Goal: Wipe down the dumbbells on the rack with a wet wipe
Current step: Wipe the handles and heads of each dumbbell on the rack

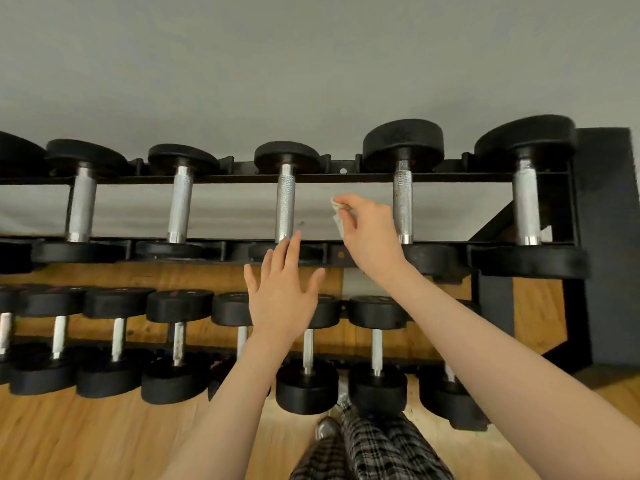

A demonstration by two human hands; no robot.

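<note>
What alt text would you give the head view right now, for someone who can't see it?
A person's right hand pinches a crumpled wet wipe between two upper-row dumbbell handles on a black rack, touching neither. The open left hand reaches toward the middle dumbbell. A lower row of smaller dumbbells sits above a wooden floor.

the wet wipe (337, 216) is mostly hidden inside the right hand (370, 230), only a crumpled edge showing. the left hand (282, 299) covers the near end of one upper dumbbell (286, 202) and part of a lower one. the leftmost dumbbells and both forearms are cut off by the picture's edges.
</note>
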